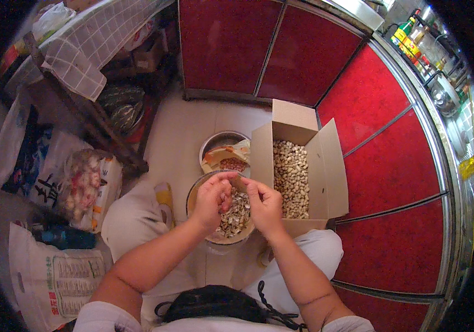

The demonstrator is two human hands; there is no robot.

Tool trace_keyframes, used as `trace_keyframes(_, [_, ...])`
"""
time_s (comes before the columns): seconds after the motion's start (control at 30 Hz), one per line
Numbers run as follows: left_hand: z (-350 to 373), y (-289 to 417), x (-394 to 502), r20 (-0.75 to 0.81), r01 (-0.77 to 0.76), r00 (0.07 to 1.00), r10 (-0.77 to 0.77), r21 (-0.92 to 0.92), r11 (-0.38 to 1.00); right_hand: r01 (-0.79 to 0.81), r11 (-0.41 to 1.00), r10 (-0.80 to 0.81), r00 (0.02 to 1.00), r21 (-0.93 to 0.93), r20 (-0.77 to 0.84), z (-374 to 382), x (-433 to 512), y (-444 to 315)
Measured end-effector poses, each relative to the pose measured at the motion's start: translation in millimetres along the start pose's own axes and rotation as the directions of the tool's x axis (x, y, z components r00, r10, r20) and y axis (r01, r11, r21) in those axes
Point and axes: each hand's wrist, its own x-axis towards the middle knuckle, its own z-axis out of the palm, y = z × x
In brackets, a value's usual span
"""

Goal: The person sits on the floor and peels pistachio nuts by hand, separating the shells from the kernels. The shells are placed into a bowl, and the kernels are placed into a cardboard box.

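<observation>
My left hand [212, 201] and my right hand [267, 205] are raised over a bowl [190, 199] of split peanut shells [237, 213]. Their fingertips almost meet above the bowl's far rim. Thumb and forefinger are brought close together on the right hand, while the left hand's other fingers curl inward. Anything between the fingertips is too small to make out. Just beyond stands a metal basin [220, 137] with shelled pink peanuts [233, 164] on a crumpled wrapper [217, 155]. To the right, an open cardboard box [324, 182] holds many unshelled peanuts [291, 178].
Red cabinets [390, 236] border the right side and the far end. Leftward are a low dark-framed table [92, 120], a watermelon [123, 108] beneath it, a filled plastic bag [81, 182] and a printed white sack [62, 278]. Bottles [405, 33] stand on the counter.
</observation>
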Motion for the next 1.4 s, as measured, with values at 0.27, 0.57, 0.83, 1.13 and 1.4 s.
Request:
trace_keyframes(0.27, [-6, 5, 4, 0.074, 0.126, 0.991, -0.110, -0.259, 0.958, 0.406, 0.846, -0.320, 0.905, -0.347, 0.279, 8, -6, 0])
trace_keyframes(0.57, [1, 8, -1, 0.262, 0.129, 0.958, -0.119, -0.021, 0.991, -0.359, 0.648, 0.270, 0.933, 0.672, 0.238, -5, 7, -6])
trace_keyframes(0.83, [3, 20, 0, 0.373, -0.486, 0.873, 0.313, 0.617, 0.619, -0.634, 0.526, 0.430, 0.774, 0.568, 0.465, -14, 5, 3])
trace_keyframes(1.13, [2, 22, 2, 0.255, -0.113, 0.967, -0.005, 0.448, 0.887, -0.260, 0.903, 0.159, 0.942, 0.342, 0.297, -2, 2, 7])
trace_keyframes(1.4, [8, 20, -2, 0.437, -0.594, 0.790, 0.430, 0.718, 0.362, -0.017, 0.957, -0.061, 0.964, 0.290, 0.260, 2, -4, 10])
